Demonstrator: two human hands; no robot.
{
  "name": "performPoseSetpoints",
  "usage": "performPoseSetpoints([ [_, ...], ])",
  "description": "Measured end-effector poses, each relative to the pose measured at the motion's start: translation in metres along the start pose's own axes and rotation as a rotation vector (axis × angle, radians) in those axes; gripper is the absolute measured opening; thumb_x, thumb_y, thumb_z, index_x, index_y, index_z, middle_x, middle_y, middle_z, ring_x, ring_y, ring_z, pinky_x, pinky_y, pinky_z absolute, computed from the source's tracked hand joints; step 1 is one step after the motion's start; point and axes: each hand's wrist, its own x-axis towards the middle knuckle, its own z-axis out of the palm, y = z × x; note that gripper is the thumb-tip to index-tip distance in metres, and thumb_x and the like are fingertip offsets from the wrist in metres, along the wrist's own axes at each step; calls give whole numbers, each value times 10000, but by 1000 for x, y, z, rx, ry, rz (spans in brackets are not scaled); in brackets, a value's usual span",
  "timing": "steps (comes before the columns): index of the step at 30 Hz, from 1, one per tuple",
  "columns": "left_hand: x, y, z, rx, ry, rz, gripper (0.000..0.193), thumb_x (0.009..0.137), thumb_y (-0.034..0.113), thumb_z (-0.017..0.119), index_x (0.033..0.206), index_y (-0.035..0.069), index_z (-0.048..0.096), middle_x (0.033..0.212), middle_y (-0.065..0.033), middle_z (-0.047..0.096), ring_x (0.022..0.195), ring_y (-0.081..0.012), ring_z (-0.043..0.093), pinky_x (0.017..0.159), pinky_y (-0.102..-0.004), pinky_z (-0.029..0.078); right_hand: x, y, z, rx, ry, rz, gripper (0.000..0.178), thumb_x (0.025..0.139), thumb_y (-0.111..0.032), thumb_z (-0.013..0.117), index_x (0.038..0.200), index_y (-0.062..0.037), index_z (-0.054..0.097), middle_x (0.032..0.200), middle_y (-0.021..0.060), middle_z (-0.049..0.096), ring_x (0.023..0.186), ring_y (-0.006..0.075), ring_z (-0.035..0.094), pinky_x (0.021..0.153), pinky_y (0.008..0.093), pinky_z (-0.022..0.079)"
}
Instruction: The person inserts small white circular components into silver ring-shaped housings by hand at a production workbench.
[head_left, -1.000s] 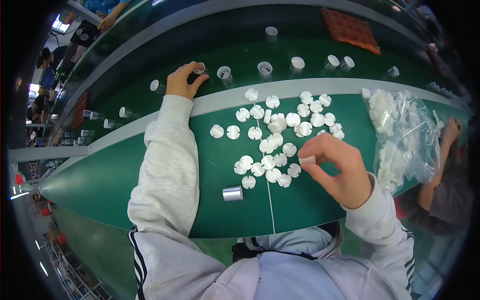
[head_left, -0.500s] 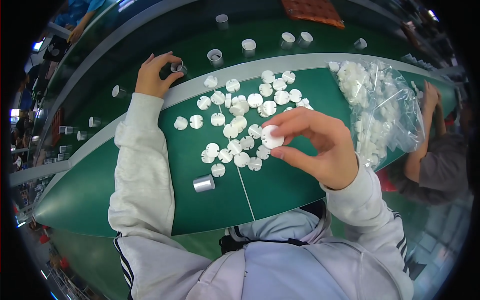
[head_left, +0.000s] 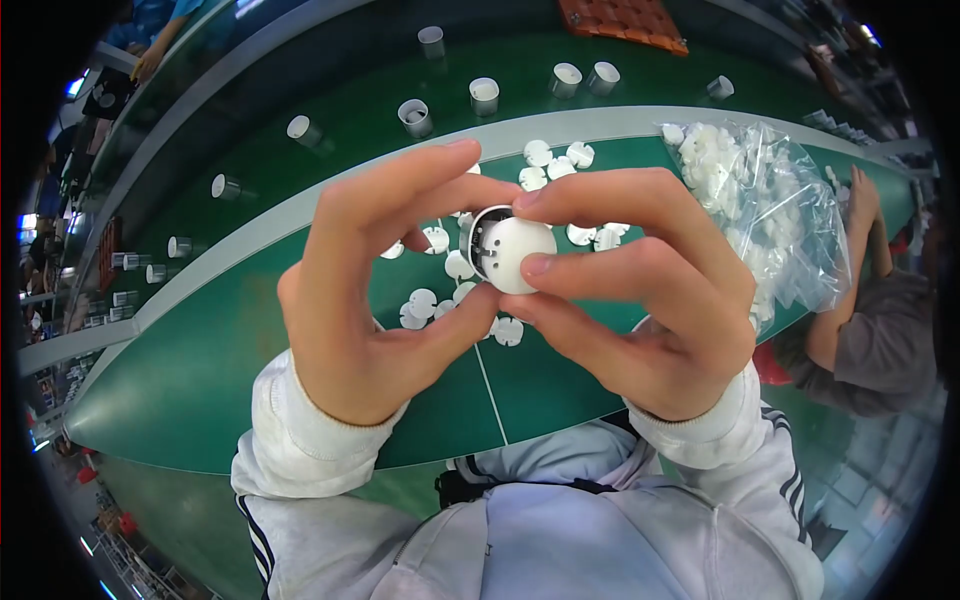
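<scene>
My left hand [head_left: 350, 290] grips a short silver cylindrical cup [head_left: 477, 232] between thumb and fingers, its open end turned to the right, with dark parts visible inside. My right hand [head_left: 665, 290] pinches a round white disc [head_left: 525, 252] with small holes. The disc is tilted against the mouth of the cup, leaving a gap on its left side; whether it is partly inside I cannot tell. Under and behind both hands, loose white notched discs [head_left: 423, 302] lie on the green table [head_left: 440, 420], many of them covered by my fingers.
A clear plastic bag [head_left: 775, 225] full of white pieces sits on the table's right. Beyond the pale rail [head_left: 610, 122], silver cups [head_left: 484, 96] stand or lie along a green belt. An orange woven mat [head_left: 625, 22] is at the back. Another person's arm [head_left: 860, 220] rests at the far right.
My left hand has brought a cup from the belt to the middle above the table. The right hand's disc now meets the cup's mouth. Cups on the belt have shifted slightly.
</scene>
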Motion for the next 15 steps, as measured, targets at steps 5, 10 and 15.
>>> performPoseSetpoints([
  [5, -3, 11, 1, 71, 9, 17, 723, 717, 92, 880, 1316, -32, 495, 1135, -154, 697, 998, -190, 648, 773, -294, 454, 2, -2, -2, -49, -13, -28, 315, 680, 22, 848, 953, -5, 694, 1105, 215, 664, 940, 284, 681, 742, 344, 561],
  [10, -2, 16, 4, 106, 31, 49, 720, 687, 57, 895, 1292, -41, 516, 1144, -157, 694, 1020, -205, 658, 805, -301, 480, -2, 7, -2, -53, 34, -129, 330, 672, -19, 862, 962, -21, 704, 1105, 187, 669, 911, 279, 667, 731, 334, 551],
  [15, 2, 18, -2, 93, 28, 77, 707, 679, 36, 894, 1275, -41, 522, 1116, -173, 708, 1019, -231, 684, 822, -303, 496, 1, -9, -8, -340, -36, -219, 412, 604, 0, 854, 992, -32, 717, 1116, 120, 677, 919, 268, 634, 718, 328, 544],
])
